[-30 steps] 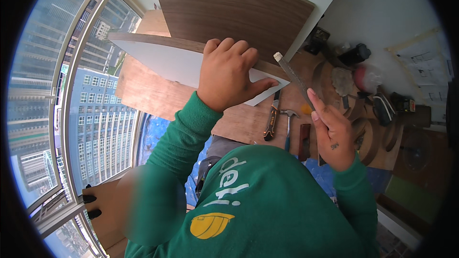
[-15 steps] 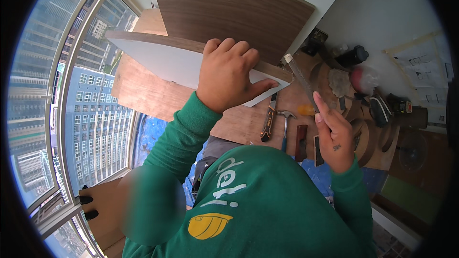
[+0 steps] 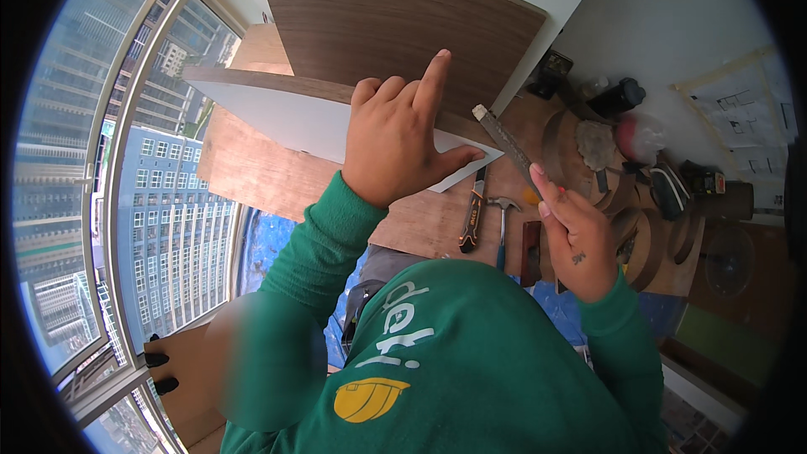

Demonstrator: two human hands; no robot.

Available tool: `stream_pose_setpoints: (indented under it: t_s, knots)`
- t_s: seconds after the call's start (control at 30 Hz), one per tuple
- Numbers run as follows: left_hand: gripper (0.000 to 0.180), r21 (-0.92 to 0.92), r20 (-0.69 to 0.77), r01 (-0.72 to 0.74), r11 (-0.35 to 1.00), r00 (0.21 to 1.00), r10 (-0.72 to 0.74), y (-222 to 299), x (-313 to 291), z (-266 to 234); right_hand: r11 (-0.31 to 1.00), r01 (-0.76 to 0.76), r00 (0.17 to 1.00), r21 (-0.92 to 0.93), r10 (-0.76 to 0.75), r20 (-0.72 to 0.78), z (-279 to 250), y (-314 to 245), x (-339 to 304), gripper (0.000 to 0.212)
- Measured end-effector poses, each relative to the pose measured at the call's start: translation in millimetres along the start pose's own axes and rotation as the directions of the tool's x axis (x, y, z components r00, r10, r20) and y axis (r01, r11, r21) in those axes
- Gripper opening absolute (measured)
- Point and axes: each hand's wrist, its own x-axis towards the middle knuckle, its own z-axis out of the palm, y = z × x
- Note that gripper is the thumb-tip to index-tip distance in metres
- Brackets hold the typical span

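Note:
My left hand grips the top edge of a board with a white face and a brown edge. Three fingers curl over that edge, the index finger points up and away, and the thumb lies along the white face. In my right hand is a dark, narrow, rough-surfaced file with a pale tip. Its tip points up and left, close to the board's right end. Behind stands a brown wood-grain panel, leaning against a white surface.
On the plywood bench lie a utility knife, a hammer and a dark red block-like tool. Coiled edging strips, a black bottle and other clutter fill the right side. Windows line the left.
My left index finger has lifted off the board's edge and now points upward. The file has moved slightly left, nearer the board, with my right hand lower and to the left.

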Motion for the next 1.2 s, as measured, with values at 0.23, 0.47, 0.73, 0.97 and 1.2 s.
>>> stream_pose_setpoints:
  t_s: [0.23,0.47,0.73,0.97,1.2]
  knots:
    - [0.131,0.012,0.000,-0.009,1.000,1.000,0.009,-1,2,1,0.986,-0.157,0.984,-0.055,0.161,0.073,3,2,7,0.055]
    - [0.133,0.025,-0.001,-0.014,1.000,1.000,0.014,0,1,1,0.987,-0.149,0.986,-0.067,0.153,0.063,2,-3,1,0.058]
    - [0.124,0.008,0.030,0.001,1.000,1.000,-0.001,0,3,0,0.990,-0.137,0.989,-0.025,0.138,0.054,-10,4,-20,0.057]
    - [0.064,-0.065,0.083,-0.056,0.996,0.995,0.061,6,11,-9,0.907,-0.340,0.929,0.250,0.365,-0.061,-23,23,-41,0.047]
    - [0.052,-0.023,0.005,0.037,0.999,0.999,-0.037,35,13,11,0.685,-0.552,0.811,0.475,0.574,0.113,-17,16,-49,0.050]
